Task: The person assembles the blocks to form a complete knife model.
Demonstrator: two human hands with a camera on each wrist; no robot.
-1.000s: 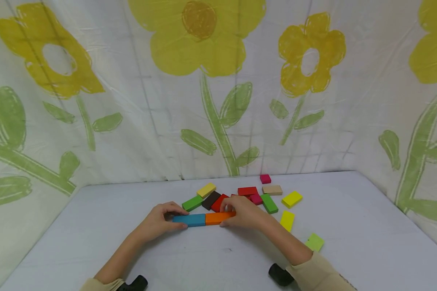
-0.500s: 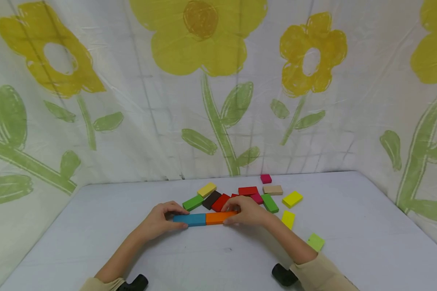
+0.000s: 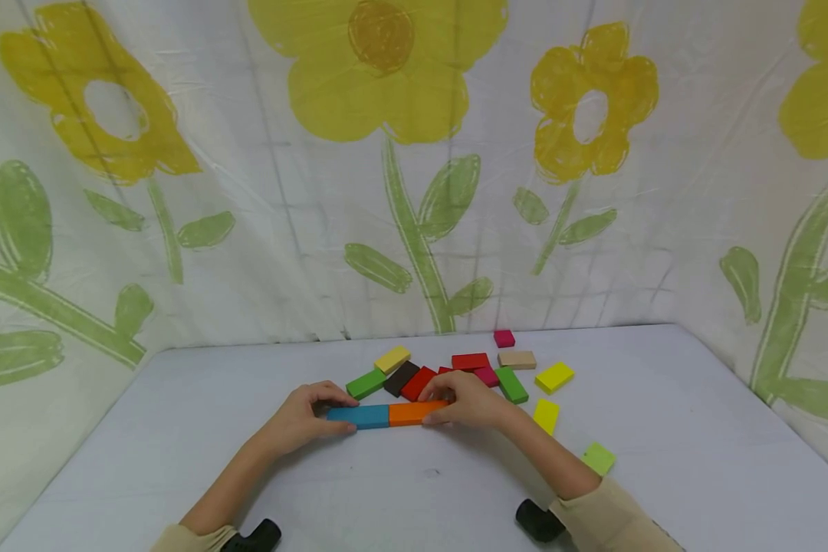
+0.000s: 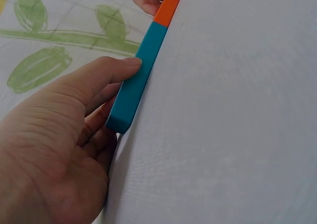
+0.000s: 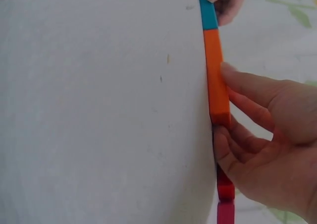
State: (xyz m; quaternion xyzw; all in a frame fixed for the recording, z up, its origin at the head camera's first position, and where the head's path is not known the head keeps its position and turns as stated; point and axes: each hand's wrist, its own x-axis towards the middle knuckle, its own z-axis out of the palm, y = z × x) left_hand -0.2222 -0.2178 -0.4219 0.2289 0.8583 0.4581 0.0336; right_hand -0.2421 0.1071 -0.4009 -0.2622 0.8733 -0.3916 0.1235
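A blue block [image 3: 362, 417] and an orange block [image 3: 409, 414] lie end to end in one straight row on the white table [image 3: 386, 498]. My left hand [image 3: 300, 418] holds the blue block near its outer end, thumb on the near side and fingers on the far side. On the orange block, my right hand [image 3: 472, 400] has the same kind of grip and covers its right end. In the left wrist view, the thumb presses the teal-looking blue block [image 4: 138, 75]. The right wrist view shows the orange block [image 5: 215, 80] meeting the blue one without a visible gap.
Behind the row lie several loose blocks, among them a green block [image 3: 366, 384], a dark brown block [image 3: 402, 379] and a red block [image 3: 470, 361]. Yellow block [image 3: 554, 378] and lime block [image 3: 599, 458] are to the right. A flower-printed curtain [image 3: 283, 291] hangs behind.
My right hand has slid slightly right along the orange block, toward its outer end. The left hand and the two blocks look almost unchanged.
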